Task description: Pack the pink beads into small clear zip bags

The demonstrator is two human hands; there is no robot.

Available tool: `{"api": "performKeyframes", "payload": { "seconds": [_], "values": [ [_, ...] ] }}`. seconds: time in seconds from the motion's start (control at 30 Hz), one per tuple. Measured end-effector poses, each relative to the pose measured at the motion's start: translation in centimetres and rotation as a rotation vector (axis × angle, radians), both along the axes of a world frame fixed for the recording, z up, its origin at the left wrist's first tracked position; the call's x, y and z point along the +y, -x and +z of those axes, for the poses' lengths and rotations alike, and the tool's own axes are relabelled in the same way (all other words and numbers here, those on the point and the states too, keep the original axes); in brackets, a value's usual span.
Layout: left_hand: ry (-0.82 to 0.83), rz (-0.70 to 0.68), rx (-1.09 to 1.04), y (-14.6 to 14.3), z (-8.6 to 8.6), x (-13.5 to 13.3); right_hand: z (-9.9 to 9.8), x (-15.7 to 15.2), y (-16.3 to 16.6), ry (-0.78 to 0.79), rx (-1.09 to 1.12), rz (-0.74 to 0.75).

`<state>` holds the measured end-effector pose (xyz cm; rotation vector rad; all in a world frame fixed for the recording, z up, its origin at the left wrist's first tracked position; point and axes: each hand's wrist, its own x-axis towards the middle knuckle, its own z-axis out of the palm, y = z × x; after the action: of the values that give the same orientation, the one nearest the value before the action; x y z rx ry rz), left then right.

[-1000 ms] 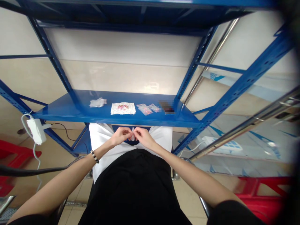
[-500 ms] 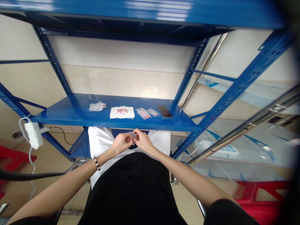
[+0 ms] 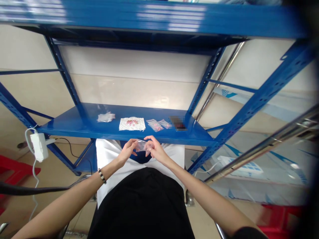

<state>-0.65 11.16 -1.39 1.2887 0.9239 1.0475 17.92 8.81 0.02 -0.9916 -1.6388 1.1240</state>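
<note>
Between my two hands, just in front of the shelf edge and above my lap, a small clear plastic bag [image 3: 141, 145] is stretched out. My left hand [image 3: 127, 151] pinches its left side. My right hand [image 3: 156, 150] grips its right side, with the index finger raised along the top. No contents can be made out in this bag. Beyond the hands, on the shelf, a white cloth [image 3: 124, 124] carries a small heap of pink and red beads [image 3: 132, 122]. To its right lie clear bags [image 3: 155, 125] with pink pieces inside.
The blue metal shelf [image 3: 84, 127] has a stack of clear bags [image 3: 106, 117] at left and a dark, blurred-out flat object [image 3: 178, 123] at right. An upper shelf beam [image 3: 104, 16] spans overhead. A white power strip [image 3: 40, 146] hangs from the left post.
My hands have drawn apart, and the plastic bag between them is now spread and more visible. The whole view has shifted slightly; the things on the shelf stay in place.
</note>
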Motion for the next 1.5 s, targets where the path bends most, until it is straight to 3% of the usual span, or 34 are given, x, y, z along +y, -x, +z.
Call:
{"api": "performKeyframes", "payload": {
  "seconds": [0.13, 0.37, 0.7, 0.8, 0.93, 1.07, 1.5],
  "values": [
    [0.131, -0.099, -0.178, 0.5, -0.1, -0.9, 0.4, -0.4, 0.0, 0.049, 0.123, -0.027],
    [0.142, 0.009, -0.217, 0.8, -0.3, 0.7, 0.8, 0.2, -0.7, 0.146, 0.247, -0.034],
    [0.131, 0.157, -0.353, 2.2, 0.2, 0.8, 1.5, -0.5, -1.4, 0.049, 0.236, -0.134],
    [0.042, 0.312, -0.45, 3.9, 1.8, 2.6, 1.3, -0.7, -1.3, 0.051, 0.23, -0.188],
    [-0.086, 0.543, -0.497, 6.5, 4.6, 7.4, 1.0, 0.3, -1.5, 0.043, 0.213, -0.307],
    [-0.063, 0.657, -0.425, 7.9, 6.2, 11.7, 0.9, 1.0, -1.5, -0.019, 0.19, -0.386],
    [0.063, 0.587, -0.215, 7.7, 4.0, 16.2, 2.0, -2.5, 0.0, -0.139, -0.012, -0.223]
  ]
}}
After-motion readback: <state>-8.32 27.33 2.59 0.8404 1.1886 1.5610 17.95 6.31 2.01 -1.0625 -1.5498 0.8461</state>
